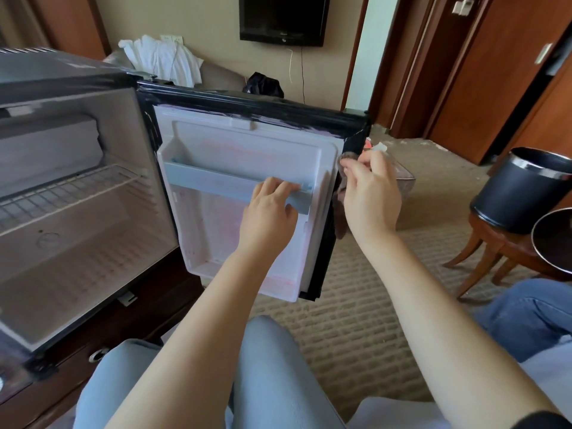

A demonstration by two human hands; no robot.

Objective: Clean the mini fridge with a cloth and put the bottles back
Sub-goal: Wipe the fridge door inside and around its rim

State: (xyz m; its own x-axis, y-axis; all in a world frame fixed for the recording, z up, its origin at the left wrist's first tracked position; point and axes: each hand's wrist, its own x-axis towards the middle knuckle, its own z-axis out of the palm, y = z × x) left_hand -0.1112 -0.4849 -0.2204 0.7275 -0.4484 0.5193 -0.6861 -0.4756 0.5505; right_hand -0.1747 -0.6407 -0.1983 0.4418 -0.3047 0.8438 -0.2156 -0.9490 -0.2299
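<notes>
Beige ribbed carpet (pixel 356 320) across the lower right, wooden doors at upper right, dark television (pixel 283 18) on the wall at top centre, small logo on its lower edge too tiny to read. Toward upper left, white clothes (pixel 161 58) heaped on a seat, dark bag (pixel 263 85) just right of them. Filling the left of the frame, mini fridge (pixel 93 258) standing open on a dark wooden cabinet, wire rack (pixel 62 193) across its pale interior. Swung out at centre, fridge door (pixel 247 144), white inner lining toward the camera, black rim along the top, faint reddish marks on the lining, nothing legible. Left hand (pixel 267 215) at centre, gripping the right end of the pale blue door shelf (pixel 216 184), fingers curled over its top edge, thumb beneath. Right hand (pixel 371 196) just right of the door, fingers curled, pinching a brown cloth (pixel 340 224) at the door's outer edge, cloth hanging down beside the black rim. Just above those fingers, a small white and red thing, too blurred to name or read. At far right, black bin (pixel 520 193) on a wooden stool (pixel 478 258). Along the bottom, knees in pale grey trousers.
</notes>
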